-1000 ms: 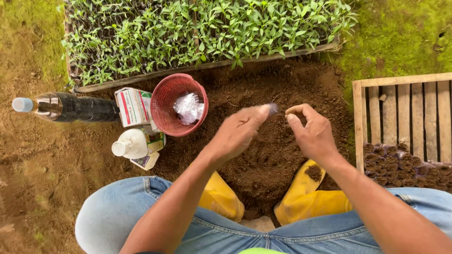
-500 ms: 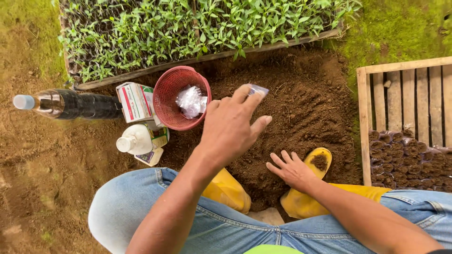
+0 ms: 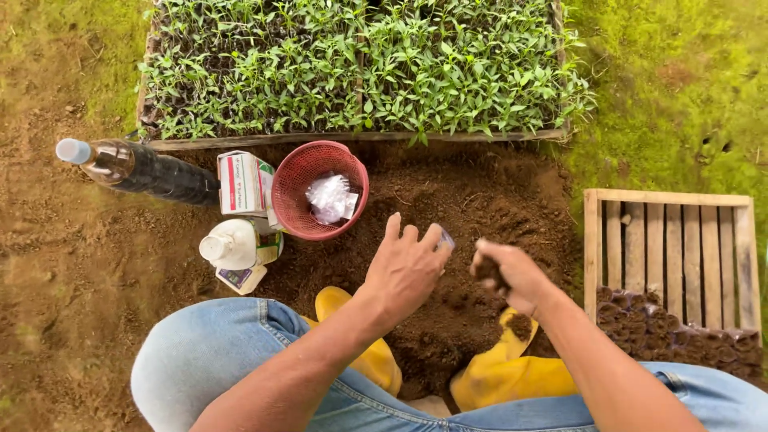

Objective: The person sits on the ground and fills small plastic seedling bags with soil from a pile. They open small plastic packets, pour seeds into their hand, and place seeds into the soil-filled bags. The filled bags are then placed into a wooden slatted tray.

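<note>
My left hand (image 3: 408, 268) hovers over a pile of dark soil (image 3: 472, 208) and pinches a small clear plastic bag (image 3: 445, 238) between thumb and fingers. Just to its right, my right hand (image 3: 506, 274) is curled around a clump of soil, a short gap from the bag. Both hands are above my yellow boots (image 3: 512, 372) and my knees in blue jeans.
A red basket (image 3: 318, 190) holding clear plastic bags stands left of the soil, beside a box (image 3: 242, 182), a white bottle (image 3: 232, 245) and a dark bottle (image 3: 140, 170). A seedling tray (image 3: 360, 64) lies behind. A wooden crate (image 3: 672, 248) with several filled soil bags is at right.
My right hand has come up from the soil by the boot with a clump in it. My left hand with the bag has dropped back toward it. The view shifted.
</note>
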